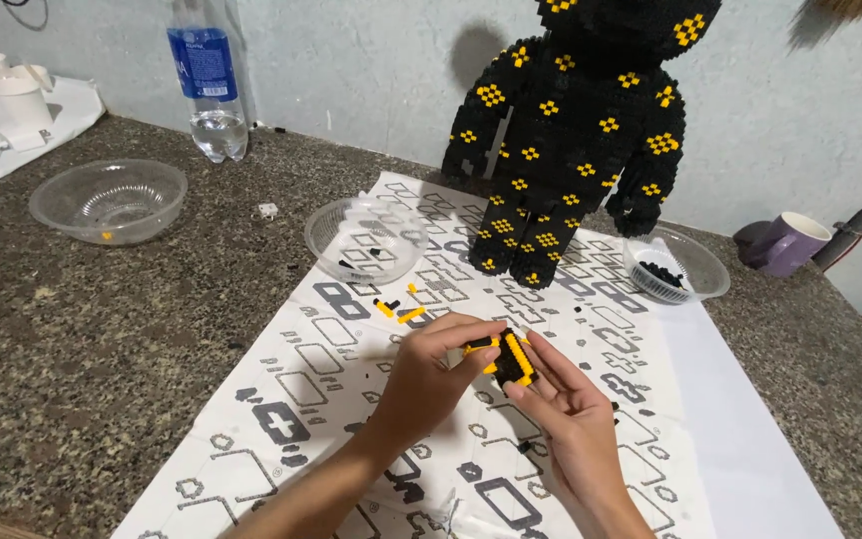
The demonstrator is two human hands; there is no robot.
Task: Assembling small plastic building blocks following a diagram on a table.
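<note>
1. Head view: a small black-and-yellow brick assembly [507, 357] is held between both hands just above a printed instruction sheet [351, 349], which is spread flat on the speckled stone surface [82, 339].
2. The left hand [431, 374] is pinched narrowly on the assembly's left end with thumb and fingertips; the right hand [566, 409] is closed on its right side, with the fingers laid along it.
3. Loose yellow and black bricks [396, 309] are seen on the sheet just beyond the hands.
4. A clear plastic bowl [323, 248], ribbed at the wall, is set on the sheet's far edge with a few black bricks in it.
5. A second clear bowl [705, 269], to the right, is filled with a heap of black bricks.
6. A third clear bowl [62, 205], far left, is seen with one yellow speck in it.
7. A tall bear-shaped figure [576, 140] of studded black bricks with yellow diamond patches is stood upright between the two nearer bowls.
8. A clear water bottle [207, 85] with a blue label, holding only a little water, and a purple mug [785, 245] lying on its side are placed near the wall.
</note>
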